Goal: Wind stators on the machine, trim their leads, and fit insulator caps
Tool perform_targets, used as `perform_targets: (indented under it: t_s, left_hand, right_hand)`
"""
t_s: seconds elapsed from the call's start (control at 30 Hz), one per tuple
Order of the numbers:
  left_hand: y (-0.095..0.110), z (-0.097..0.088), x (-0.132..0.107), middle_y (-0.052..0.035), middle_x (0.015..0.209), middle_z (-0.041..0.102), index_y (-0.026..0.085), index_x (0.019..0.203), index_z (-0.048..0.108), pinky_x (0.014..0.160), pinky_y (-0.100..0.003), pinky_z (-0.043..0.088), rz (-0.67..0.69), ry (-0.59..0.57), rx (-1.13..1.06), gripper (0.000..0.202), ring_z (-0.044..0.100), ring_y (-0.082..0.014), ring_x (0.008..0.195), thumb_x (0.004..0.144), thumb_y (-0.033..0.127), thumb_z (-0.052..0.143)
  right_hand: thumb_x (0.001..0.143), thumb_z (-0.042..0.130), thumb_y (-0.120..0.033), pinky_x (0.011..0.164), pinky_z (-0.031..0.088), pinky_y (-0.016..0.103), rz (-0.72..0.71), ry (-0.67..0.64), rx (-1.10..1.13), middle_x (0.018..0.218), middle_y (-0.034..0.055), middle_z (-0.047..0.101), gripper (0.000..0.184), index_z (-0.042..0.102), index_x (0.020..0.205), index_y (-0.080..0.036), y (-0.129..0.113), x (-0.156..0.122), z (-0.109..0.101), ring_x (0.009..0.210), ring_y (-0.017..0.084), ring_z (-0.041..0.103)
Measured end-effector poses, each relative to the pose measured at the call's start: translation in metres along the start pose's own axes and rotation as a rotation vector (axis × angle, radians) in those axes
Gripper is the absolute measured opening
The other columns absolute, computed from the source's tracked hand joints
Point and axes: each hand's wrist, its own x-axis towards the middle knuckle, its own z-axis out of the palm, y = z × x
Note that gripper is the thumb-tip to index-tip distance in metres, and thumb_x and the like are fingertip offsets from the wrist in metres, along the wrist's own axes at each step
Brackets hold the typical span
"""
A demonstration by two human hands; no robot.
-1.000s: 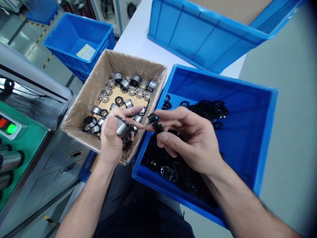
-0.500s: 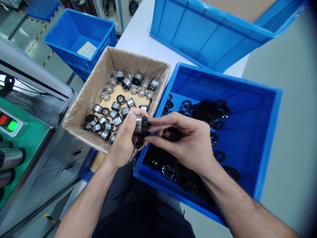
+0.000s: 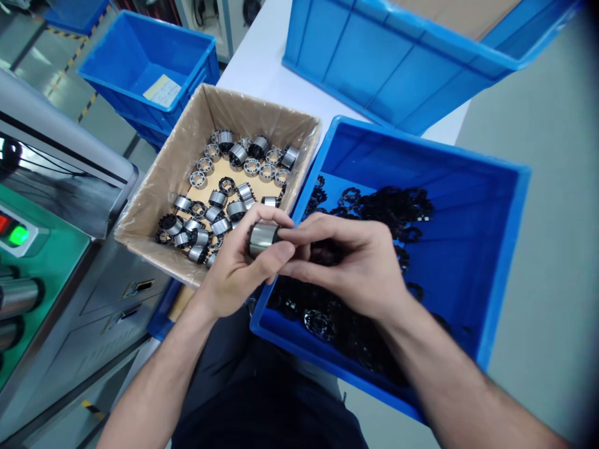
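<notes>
My left hand is closed around a silver metal cylinder, held over the gap between two containers. My right hand pinches a black plastic ring part and presses its fingertips against the cylinder's end. The ring is mostly hidden inside my fingers. Left of my hands stands a cardboard box lined with clear plastic, holding several silver cylinders, some with black rings fitted. Under my right hand is a blue bin with several loose black rings.
A large blue crate stands at the back on the white table. Another blue crate with a paper slip sits on the floor at the left. A machine panel with a green light is at the far left.
My hands have come together: the right hand brought the black ring from apart up against the cylinder in the left hand, and the left thumb now wraps the cylinder.
</notes>
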Motion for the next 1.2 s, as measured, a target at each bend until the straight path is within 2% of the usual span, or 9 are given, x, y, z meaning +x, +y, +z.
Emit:
perform_targets:
  t_s: [0.17,0.3,0.4,0.6,0.8,0.9,1.0,1.1,1.2]
  left_hand:
    - [0.012,-0.029,0.005,-0.0034,0.098,0.072,0.028,0.116,0.077,0.077,-0.035,0.048,0.150,0.158,0.639,0.019,0.059,-0.0225,0.079,0.106,0.042,0.085]
    - [0.018,-0.046,0.009,-0.0090,0.139,0.076,0.032,0.147,0.080,0.092,-0.040,0.055,0.065,0.237,1.002,0.067,0.068,-0.0301,0.097,0.088,0.051,0.104]
    - [0.014,-0.051,0.011,-0.0094,0.141,0.074,0.034,0.168,0.069,0.086,-0.038,0.056,0.081,0.355,0.818,0.091,0.066,-0.0231,0.087,0.089,0.062,0.106]
    - [0.000,-0.039,0.016,0.0034,0.090,0.057,0.029,0.142,0.071,0.047,-0.028,0.038,0.092,0.389,0.200,0.053,0.051,-0.0120,0.056,0.102,0.057,0.091]
    - [-0.004,-0.010,0.016,0.0015,0.107,0.063,0.024,0.110,0.066,0.064,-0.020,0.059,-0.018,0.354,-0.195,0.046,0.068,-0.0114,0.085,0.076,0.020,0.096]
    - [-0.004,-0.008,0.013,-0.0002,0.104,0.072,0.024,0.116,0.066,0.056,-0.020,0.054,-0.105,0.311,-0.256,0.046,0.073,-0.0133,0.082,0.090,0.042,0.099]
    - [-0.004,-0.008,0.008,0.0016,0.086,0.071,0.023,0.122,0.071,0.046,-0.023,0.041,-0.128,0.248,-0.210,0.055,0.055,-0.0104,0.054,0.107,0.075,0.082]
    - [-0.004,-0.005,0.004,0.0036,0.068,0.057,0.024,0.101,0.067,0.047,-0.026,0.034,-0.090,0.224,-0.122,0.070,0.043,-0.0110,0.049,0.112,0.092,0.063]
    - [-0.004,-0.002,0.003,0.0032,0.074,0.055,0.025,0.099,0.063,0.054,-0.028,0.037,-0.067,0.193,-0.121,0.065,0.046,-0.0128,0.056,0.113,0.088,0.063]
  right_hand:
    - [0.098,0.099,-0.040,0.063,0.053,0.033,0.109,0.312,-0.480,0.092,0.0024,0.083,0.024,0.095,0.118,-0.028,0.020,0.023,-0.068,0.065,0.015,0.062]
    - [0.095,0.098,-0.025,0.095,0.067,0.041,0.467,0.005,-1.062,0.120,0.0106,0.093,0.031,0.095,0.125,-0.022,0.048,0.027,-0.088,0.101,0.026,0.085]
    - [0.087,0.103,-0.018,0.104,0.069,0.043,0.616,-0.166,-1.132,0.121,0.0127,0.095,0.034,0.096,0.120,-0.022,0.064,0.025,-0.078,0.114,0.032,0.089]
    - [0.101,0.094,-0.015,0.119,0.069,0.049,0.729,-0.331,-1.212,0.132,0.0101,0.093,0.036,0.090,0.136,-0.020,0.067,0.028,-0.065,0.125,0.028,0.088]
    - [0.087,0.099,-0.008,0.095,0.071,0.037,0.732,-0.295,-1.182,0.108,0.0090,0.094,0.048,0.093,0.133,-0.020,0.054,0.026,-0.066,0.095,0.028,0.091]
    - [0.097,0.090,-0.010,0.089,0.069,0.034,0.657,-0.215,-1.114,0.112,0.0075,0.094,0.045,0.090,0.141,-0.021,0.041,0.023,-0.072,0.087,0.022,0.088]
    - [0.109,0.075,-0.014,0.084,0.069,0.034,0.562,-0.072,-1.045,0.121,0.0084,0.092,0.041,0.084,0.149,-0.021,0.028,0.019,-0.078,0.085,0.019,0.088]
    - [0.104,0.087,-0.026,0.068,0.064,0.031,0.366,0.127,-0.767,0.108,0.0067,0.090,0.030,0.085,0.133,-0.018,0.017,0.014,-0.072,0.070,0.016,0.080]
    - [0.093,0.103,-0.033,0.056,0.059,0.025,0.202,0.134,-0.380,0.081,0.0001,0.082,0.029,0.089,0.114,-0.019,0.005,0.007,-0.048,0.059,0.013,0.073]
